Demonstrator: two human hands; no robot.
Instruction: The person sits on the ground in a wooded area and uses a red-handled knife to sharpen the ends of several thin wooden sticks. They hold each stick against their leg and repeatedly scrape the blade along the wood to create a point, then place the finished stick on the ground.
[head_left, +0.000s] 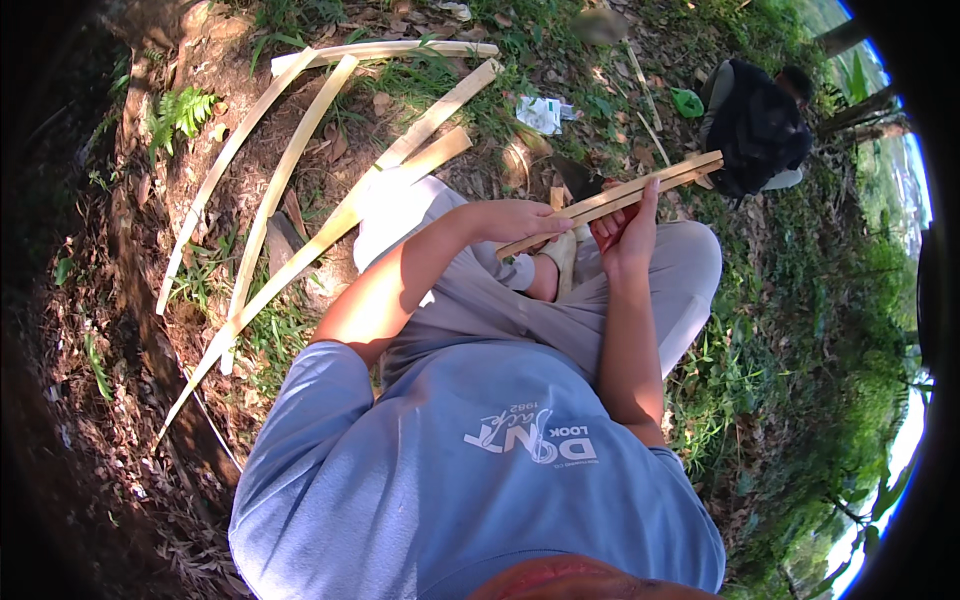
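Bamboo slats (pixel 612 198), a pair of thin pale strips held together, sit just right of centre in the upper half of the frame, slanting up toward the right above my folded legs. My left hand (pixel 515 220) is closed over their lower end, knuckles up, thumb and fingers wrapped round the strips. My right hand (pixel 628 228) grips them a little further along, palm turned toward me, fingers curled behind and the thumb rising past the wood. Both hands are clamped on the same pair, close together, nearly touching.

I judge the step in hand to be lining up or working these two strips against each other while I sit cross-legged. The next move, as I read it, calls for a steady hold with the left while the right slides or adjusts along the length, keeping the pieces flush.

My left forearm comes in from the lower left and bends sharply at the elbow; the right forearm rises almost straight up from the lower middle.

Outward from there: long split bamboo strips (pixel 300 190) lie fanned on the dirt and grass in the upper left. A crumpled white wrapper (pixel 541 113) rests on the ground near the top centre. At the upper right another person in dark clothing (pixel 757 125) crouches, well apart from me.
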